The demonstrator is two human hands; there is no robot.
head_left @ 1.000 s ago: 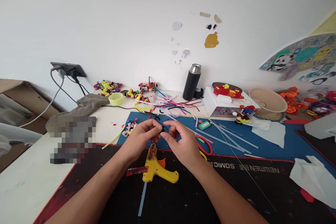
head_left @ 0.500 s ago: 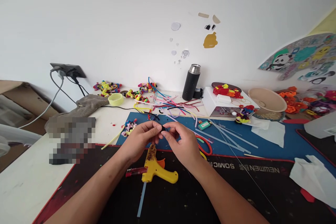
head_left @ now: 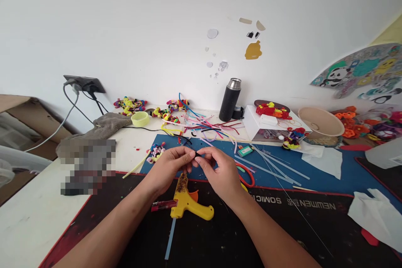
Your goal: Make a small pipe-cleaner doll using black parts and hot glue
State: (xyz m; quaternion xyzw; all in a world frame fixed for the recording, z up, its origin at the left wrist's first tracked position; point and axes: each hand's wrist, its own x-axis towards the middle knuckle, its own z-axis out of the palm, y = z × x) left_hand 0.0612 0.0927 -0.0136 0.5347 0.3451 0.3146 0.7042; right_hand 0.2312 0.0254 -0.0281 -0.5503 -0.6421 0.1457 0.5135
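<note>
Between the fingertips of both hands is a small black fuzzy piece [head_left: 197, 154], which looks like pipe cleaner; most of it is hidden by the fingers. My left hand [head_left: 172, 167] pinches it from the left with thumb and forefinger. From the other side, my right hand [head_left: 221, 171] closes thumb and fingers on it. Just below the hands, a yellow hot glue gun [head_left: 191, 206] lies on the black mat, a pale glue stick [head_left: 170, 238] poking from its back. A small pipe-cleaner figure [head_left: 156, 153] lies beyond my left hand.
Loose pipe cleaners [head_left: 207, 125] spread along the wall near a black thermos [head_left: 230, 99]. Clear glue sticks [head_left: 273, 167] and a green-white box [head_left: 245, 150] lie on the blue mat [head_left: 326, 182]. White paper [head_left: 372, 213] is at right, a yellow tape roll [head_left: 140, 119] at left.
The view has shifted slightly. Both hands stay together, fingers adjusted a little, with the black piece still pinched between them. The glue gun has not moved on the mat.
</note>
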